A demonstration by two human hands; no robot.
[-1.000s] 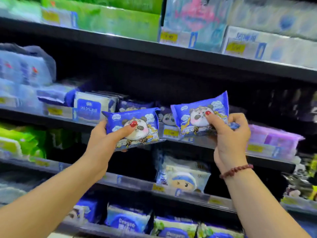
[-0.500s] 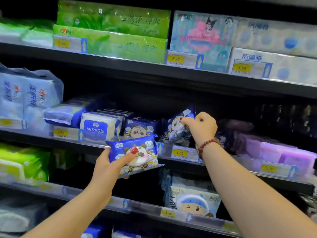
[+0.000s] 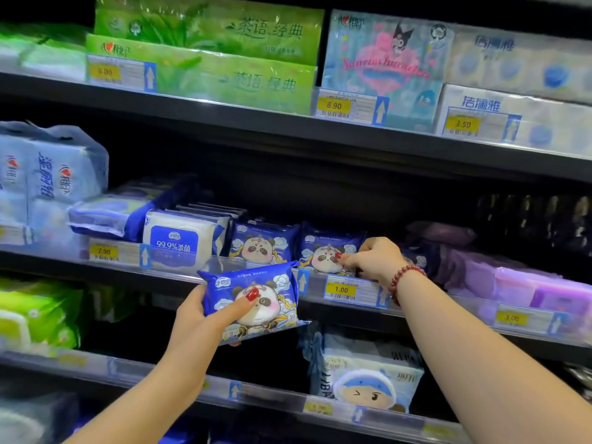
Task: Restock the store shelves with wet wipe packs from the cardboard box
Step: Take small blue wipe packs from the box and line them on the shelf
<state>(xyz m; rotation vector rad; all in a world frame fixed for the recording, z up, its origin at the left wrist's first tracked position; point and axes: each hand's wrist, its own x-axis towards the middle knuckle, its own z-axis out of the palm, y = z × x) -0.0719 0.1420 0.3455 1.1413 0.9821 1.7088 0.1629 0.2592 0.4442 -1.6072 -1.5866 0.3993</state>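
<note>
My left hand [image 3: 198,322] grips a blue panda wet wipe pack [image 3: 256,299] in front of the middle shelf [image 3: 416,309], thumb across its face. My right hand [image 3: 373,259] reaches onto that shelf and pinches the right edge of a second panda pack [image 3: 323,251], which stands upright above the 1.00 price tag [image 3: 341,289]. Another panda pack [image 3: 261,246] stands just left of it. The cardboard box is out of view.
White 99.9% wipe packs [image 3: 179,241] stand left of the panda packs; purple packs [image 3: 528,283] lie to the right. Green and pale tissue packs [image 3: 224,59] fill the upper shelf. A cartoon-child pack [image 3: 368,382] sits on the lower shelf.
My right hand has carried its panda pack onto the middle shelf and set it upright beside the other one. My left hand has lowered slightly, still holding its pack.
</note>
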